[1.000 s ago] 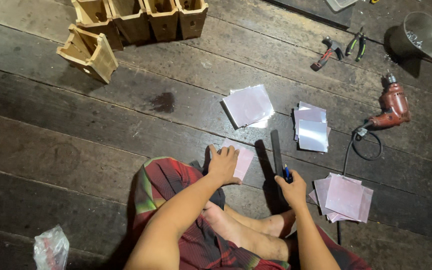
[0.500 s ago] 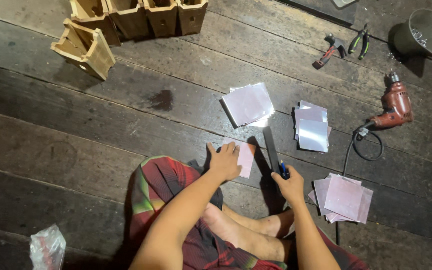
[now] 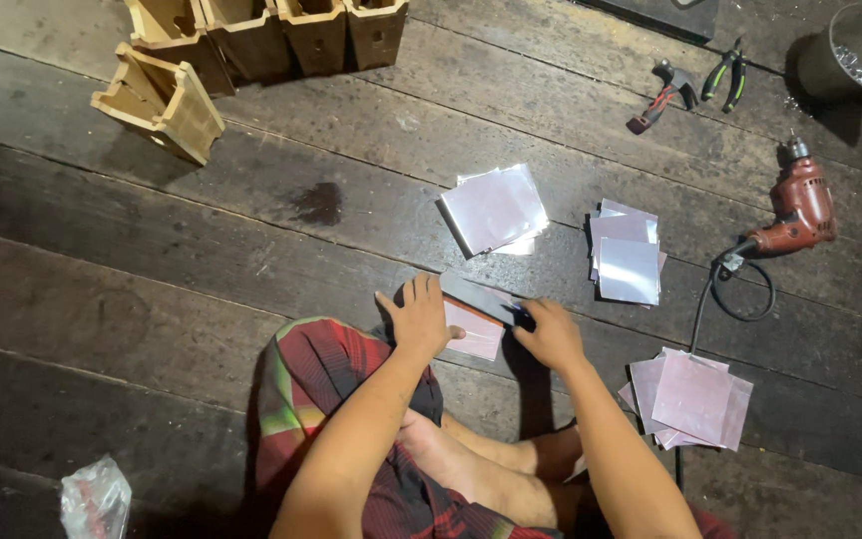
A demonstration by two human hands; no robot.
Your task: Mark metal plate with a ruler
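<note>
A flat file, lying ten-to-four, is gripped by the right hand; a pink sheet is pressed flat under the left hand.

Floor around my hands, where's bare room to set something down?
Bare planks lie left of your left hand, between the wooden boxes and the plastic bag. Crowded to the right: sheet stacks, the red drill and its cord.
</note>
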